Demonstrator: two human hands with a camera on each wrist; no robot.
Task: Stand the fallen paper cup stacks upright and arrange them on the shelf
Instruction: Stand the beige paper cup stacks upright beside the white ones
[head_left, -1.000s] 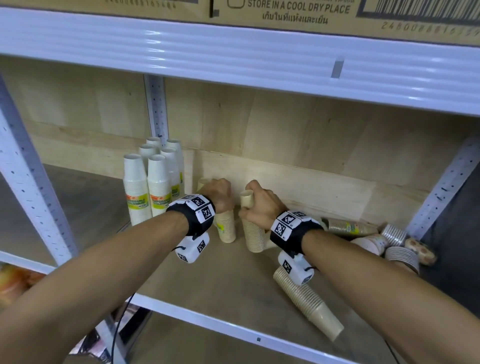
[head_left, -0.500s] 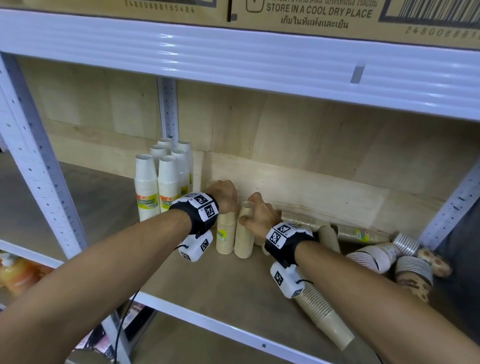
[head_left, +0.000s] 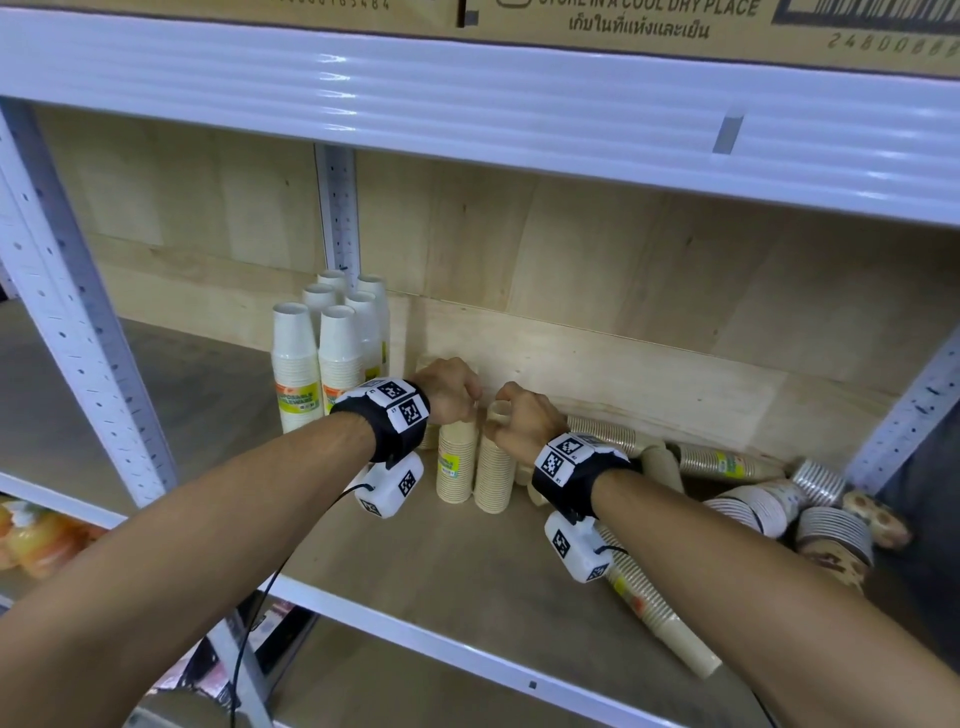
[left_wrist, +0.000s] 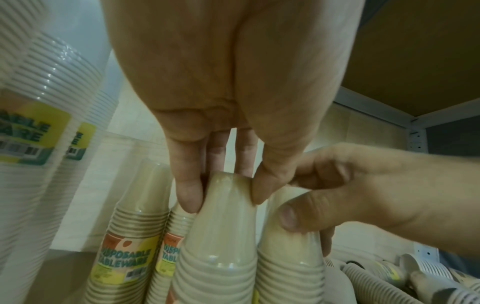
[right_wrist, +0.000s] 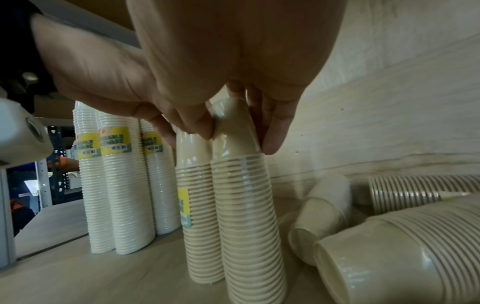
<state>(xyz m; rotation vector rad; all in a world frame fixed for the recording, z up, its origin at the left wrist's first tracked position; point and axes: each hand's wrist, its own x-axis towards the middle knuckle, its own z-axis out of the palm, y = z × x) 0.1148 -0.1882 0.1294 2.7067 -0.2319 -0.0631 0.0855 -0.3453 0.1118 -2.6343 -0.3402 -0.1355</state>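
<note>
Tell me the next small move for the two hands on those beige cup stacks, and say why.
Probably let go of both. The left hand pinches the top of one beige stack, the right hand the top of its neighbour; both stand upright side by side on the shelf. Then reach for the fallen stack near the front edge.

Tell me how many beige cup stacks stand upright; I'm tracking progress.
4. The left hand pinches one beige stack, the right hand grips the neighbouring stack; two labelled stacks stand behind, near the white stacks. Others may be hidden.
</note>
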